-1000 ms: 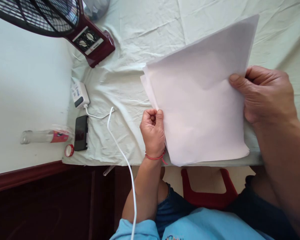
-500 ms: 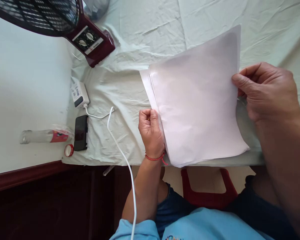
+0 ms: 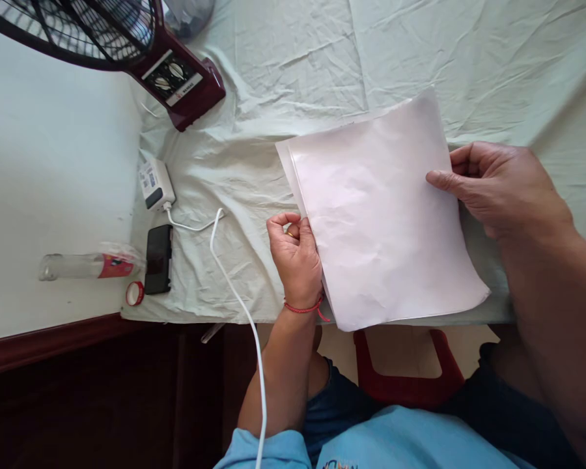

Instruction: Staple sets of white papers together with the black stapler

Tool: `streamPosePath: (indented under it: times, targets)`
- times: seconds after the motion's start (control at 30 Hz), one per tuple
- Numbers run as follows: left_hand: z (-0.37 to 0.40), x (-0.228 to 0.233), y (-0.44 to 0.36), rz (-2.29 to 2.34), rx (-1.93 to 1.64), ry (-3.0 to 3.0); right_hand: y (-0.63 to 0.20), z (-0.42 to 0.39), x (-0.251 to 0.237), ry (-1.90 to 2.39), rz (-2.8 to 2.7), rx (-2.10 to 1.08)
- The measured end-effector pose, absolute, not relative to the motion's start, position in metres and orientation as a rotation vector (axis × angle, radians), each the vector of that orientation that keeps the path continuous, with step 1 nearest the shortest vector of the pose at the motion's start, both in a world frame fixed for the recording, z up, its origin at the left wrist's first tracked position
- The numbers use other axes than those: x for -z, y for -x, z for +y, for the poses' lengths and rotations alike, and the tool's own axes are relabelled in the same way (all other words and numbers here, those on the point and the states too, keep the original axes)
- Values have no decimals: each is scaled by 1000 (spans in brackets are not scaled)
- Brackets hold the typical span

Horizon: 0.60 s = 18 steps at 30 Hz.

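Thin stack of white paper sheets (image 3: 381, 215) sits centre-right of the frame, lower part on the pale green wrinkled cloth (image 3: 283, 71) covering the table, near corner overhanging the table edge at lower centre. A second sheet edge peeks out along the left side of the stack.

Left hand (image 3: 295, 257), centre of frame, is curled at the stack's left edge, fingertips touching the sheet edges; grip looks like a pinch on the paper edge, though the contact itself is partly hidden by the fingers. Red string bracelet (image 3: 303, 307) on that wrist.

Right hand (image 3: 501, 189), right of frame, grasps the stack's right edge: thumb on top of the paper, fingers behind it. Grip closed on the sheets.

Rest, left half of frame:
- dark red fan base with black grille (image 3: 176, 75), upper left, standing on the cloth
- white charger block (image 3: 155, 185) with white cable (image 3: 234, 280) running down to the bottom edge
- black phone (image 3: 159, 259) below the charger, at the cloth's left edge
- clear plastic bottle with pink label (image 3: 85, 266) lying on its side, just left of the phone
- small red-and-white tape roll (image 3: 135, 294) just beside the phone's lower end

Red plastic stool (image 3: 405, 378) under the table, bottom centre.
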<state>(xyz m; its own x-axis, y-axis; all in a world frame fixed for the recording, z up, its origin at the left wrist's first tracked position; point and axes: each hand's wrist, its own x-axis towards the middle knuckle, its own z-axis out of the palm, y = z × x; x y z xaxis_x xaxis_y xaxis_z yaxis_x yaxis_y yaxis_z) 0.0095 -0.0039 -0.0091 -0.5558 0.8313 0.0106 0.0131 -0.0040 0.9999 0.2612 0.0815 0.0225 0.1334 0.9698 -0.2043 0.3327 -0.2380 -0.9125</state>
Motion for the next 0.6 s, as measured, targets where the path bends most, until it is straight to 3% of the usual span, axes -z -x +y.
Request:
streamPosePath:
  times: [0.6]
  targets:
    - [-6, 10, -10, 1606, -1659, -812, -260, 80, -22, 1549, -1164, -1102]
